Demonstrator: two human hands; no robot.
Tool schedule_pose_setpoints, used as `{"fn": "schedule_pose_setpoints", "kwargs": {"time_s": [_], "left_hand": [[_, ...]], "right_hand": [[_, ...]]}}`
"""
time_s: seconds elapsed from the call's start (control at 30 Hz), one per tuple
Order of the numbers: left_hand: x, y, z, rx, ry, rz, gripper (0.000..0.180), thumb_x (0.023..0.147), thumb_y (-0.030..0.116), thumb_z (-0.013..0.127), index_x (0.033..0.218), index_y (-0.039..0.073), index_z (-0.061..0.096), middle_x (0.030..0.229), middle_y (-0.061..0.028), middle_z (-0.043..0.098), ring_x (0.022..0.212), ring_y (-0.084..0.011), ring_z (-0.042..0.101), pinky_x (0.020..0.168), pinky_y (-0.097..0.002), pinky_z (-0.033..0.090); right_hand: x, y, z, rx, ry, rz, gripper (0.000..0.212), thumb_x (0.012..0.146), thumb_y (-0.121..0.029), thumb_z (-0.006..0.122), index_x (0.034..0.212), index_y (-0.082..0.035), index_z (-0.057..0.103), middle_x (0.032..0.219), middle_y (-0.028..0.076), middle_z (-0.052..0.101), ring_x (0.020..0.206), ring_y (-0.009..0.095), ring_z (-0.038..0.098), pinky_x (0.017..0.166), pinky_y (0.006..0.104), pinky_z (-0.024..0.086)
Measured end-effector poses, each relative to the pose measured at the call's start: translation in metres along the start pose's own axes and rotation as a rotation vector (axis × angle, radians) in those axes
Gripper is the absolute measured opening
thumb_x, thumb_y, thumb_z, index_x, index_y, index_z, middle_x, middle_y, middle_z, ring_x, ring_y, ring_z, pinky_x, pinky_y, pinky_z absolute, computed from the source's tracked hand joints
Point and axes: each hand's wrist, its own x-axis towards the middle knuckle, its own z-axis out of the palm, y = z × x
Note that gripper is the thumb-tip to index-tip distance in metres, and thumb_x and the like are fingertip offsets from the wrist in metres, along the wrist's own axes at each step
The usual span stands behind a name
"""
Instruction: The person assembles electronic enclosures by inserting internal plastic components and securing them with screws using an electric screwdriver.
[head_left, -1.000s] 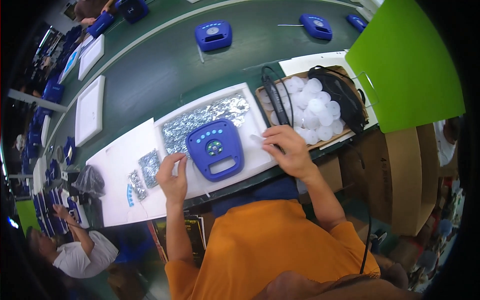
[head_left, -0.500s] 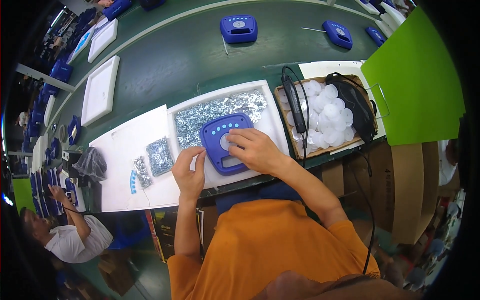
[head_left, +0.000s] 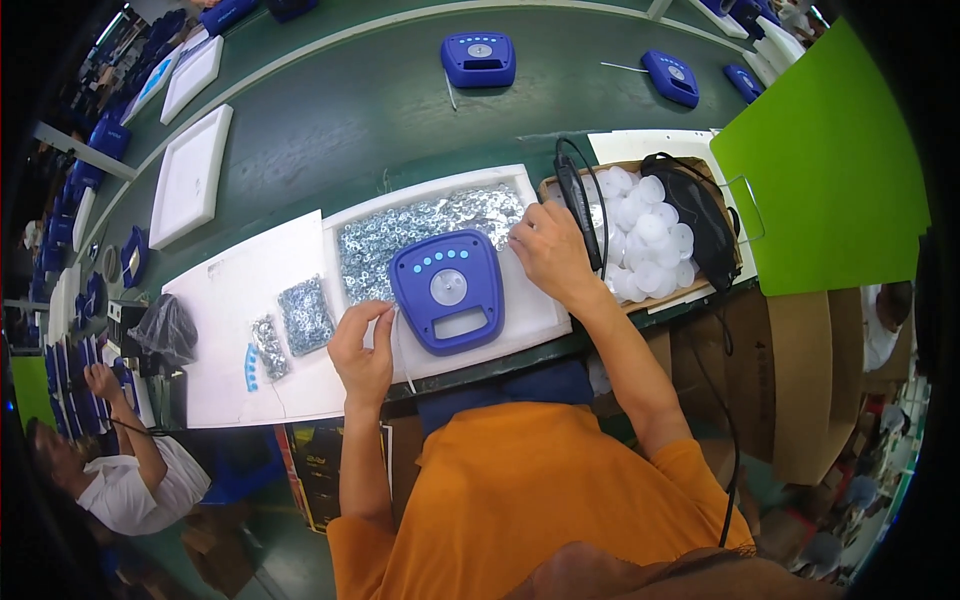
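A blue plastic housing (head_left: 447, 328) with a row of light-blue buttons and a round clear disc (head_left: 448, 287) lies on the white foam tray (head_left: 545, 300). My left hand (head_left: 362, 352) is at its left edge, thumb and forefinger pinched together. What they hold is too small to make out; a thin white wire (head_left: 408, 370) hangs just beside them. Off the housing's upper right corner, my right hand (head_left: 556, 250) has its fingers curled at the tray's right end, near the heap of metal washers (head_left: 430, 220). Its fingertips are close together, their contents hidden.
Right of the tray, a cardboard box (head_left: 640, 300) holds clear discs (head_left: 650, 228), a black electric screwdriver (head_left: 577, 205) and a black pouch (head_left: 695, 215). Bagged metal parts (head_left: 306, 315) lie on the left. More blue housings (head_left: 478, 60) sit on the green belt. A co-worker (head_left: 140, 480) sits far left.
My right hand has left the disc on the housing and moved right to the tray's far end. My left hand stays by the housing's left edge. The view has shifted slightly.
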Motion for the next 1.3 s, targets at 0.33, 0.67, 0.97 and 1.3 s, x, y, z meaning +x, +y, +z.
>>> {"fn": "schedule_pose_setpoints", "kwargs": {"time_s": [0.33,0.67,0.97,1.3], "left_hand": [[-0.003,-0.003,-0.003,0.006,0.020,-0.008,0.009,0.099,-0.005,0.082,0.108,-0.001,0.081,0.103,-0.0163,0.083,0.095,-0.0325,0.080,0.088,-0.0389,0.061],[0.005,0.001,0.019,-0.040,0.017,0.015,0.012,0.096,-0.005,0.083,0.107,0.001,0.082,0.103,-0.0133,0.084,0.099,-0.0335,0.080,0.098,-0.0429,0.062],[0.014,0.003,0.034,0.064,-0.005,0.128,0.009,0.098,0.000,0.083,0.105,0.005,0.083,0.103,-0.0096,0.084,0.101,-0.0317,0.080,0.110,-0.0515,0.058],[0.020,0.010,0.046,0.121,-0.067,0.198,0.008,0.098,0.002,0.083,0.105,0.006,0.083,0.103,-0.0084,0.083,0.100,-0.0303,0.080,0.111,-0.0508,0.058]], "right_hand": [[0.003,0.004,0.002,0.030,0.008,-0.022,0.007,0.091,-0.010,0.085,0.092,-0.005,0.081,0.099,0.010,0.069,0.102,0.033,0.067,0.091,0.0465,0.056],[0.008,-0.035,-0.011,0.417,0.161,0.028,0.008,0.089,-0.008,0.089,0.093,-0.005,0.082,0.094,0.009,0.074,0.092,0.032,0.070,0.080,0.0461,0.058],[0.008,-0.071,0.007,0.232,0.086,-0.336,0.016,0.084,-0.006,0.083,0.100,-0.006,0.082,0.096,0.005,0.072,0.091,0.026,0.072,0.074,0.0377,0.062],[0.007,-0.067,0.000,0.194,0.053,-0.447,0.025,0.084,-0.010,0.082,0.109,-0.005,0.081,0.100,0.005,0.073,0.094,0.026,0.073,0.075,0.0373,0.063]]}}
